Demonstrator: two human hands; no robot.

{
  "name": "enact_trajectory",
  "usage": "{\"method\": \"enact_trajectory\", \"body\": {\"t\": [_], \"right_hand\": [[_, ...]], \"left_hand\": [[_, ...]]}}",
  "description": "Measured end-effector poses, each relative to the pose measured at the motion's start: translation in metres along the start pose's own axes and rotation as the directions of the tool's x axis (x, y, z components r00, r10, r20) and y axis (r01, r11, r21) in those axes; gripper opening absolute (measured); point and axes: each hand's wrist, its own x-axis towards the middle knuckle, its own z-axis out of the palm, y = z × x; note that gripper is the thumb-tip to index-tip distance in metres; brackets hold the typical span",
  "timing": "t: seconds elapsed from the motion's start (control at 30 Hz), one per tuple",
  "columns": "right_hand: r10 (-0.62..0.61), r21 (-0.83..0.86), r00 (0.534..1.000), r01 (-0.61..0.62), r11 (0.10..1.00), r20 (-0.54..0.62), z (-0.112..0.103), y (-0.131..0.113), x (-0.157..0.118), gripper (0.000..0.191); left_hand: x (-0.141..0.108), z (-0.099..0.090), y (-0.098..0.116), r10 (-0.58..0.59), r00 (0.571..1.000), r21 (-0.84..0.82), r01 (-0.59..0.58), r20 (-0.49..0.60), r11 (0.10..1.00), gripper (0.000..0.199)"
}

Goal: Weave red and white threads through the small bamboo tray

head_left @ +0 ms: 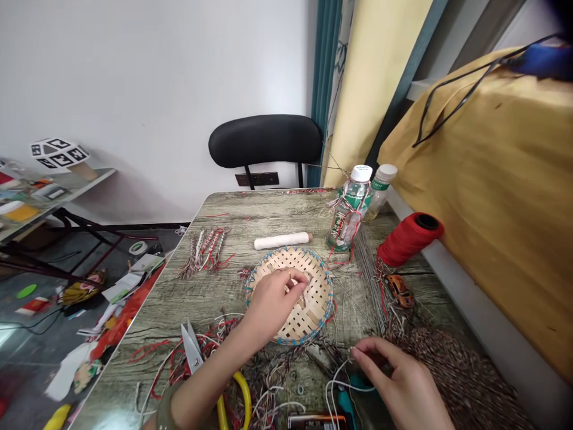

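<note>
My left hand (273, 301) is over a round woven bamboo basket (320, 310) edged with blue lacing. Its thumb and forefinger pinch together above the weave, on something too small to make out. Near the table's front, my right hand (400, 379) closes thumb and forefinger on the end of a white cord (333, 385), which loops down below. Scissors (191, 349) with yellow handles lie open under my left forearm. Loose red, white and brown yarn scraps (273, 373) are heaped between my hands.
Behind the basket lies a white thread roll (282, 240). Two bottles (351, 209), a red thread spool (409, 239) and a small orange toy car (400, 291) line the right side. Braided cords (208, 248) lie at left. A black chair (266, 140) stands beyond the table.
</note>
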Motion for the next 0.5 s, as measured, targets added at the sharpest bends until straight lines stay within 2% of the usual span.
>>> {"method": "enact_trajectory", "body": {"t": [0.17,0.3,0.4,0.5], "right_hand": [[-0.039,0.055,0.999,0.039,0.998,-0.008,0.009,-0.002,0.004,0.024],[-0.034,0.095,0.999,0.034,0.995,-0.005,0.008,-0.001,0.007,0.022],[-0.054,0.107,0.998,0.057,0.993,-0.034,0.007,0.002,0.007,0.021],[-0.072,0.127,0.997,0.077,0.989,-0.04,0.006,0.005,0.007,0.019]], "left_hand": [[0.038,0.014,0.016,-0.004,1.0,-0.077,0.005,0.012,0.997,0.015],[0.073,0.033,0.031,-0.064,0.997,-0.249,0.049,-0.051,0.967,0.021],[0.091,0.053,0.046,-0.114,0.97,-0.282,0.051,-0.214,0.958,0.035],[0.1,0.071,0.06,-0.142,0.876,-0.268,0.015,-0.461,0.963,0.046]]}}
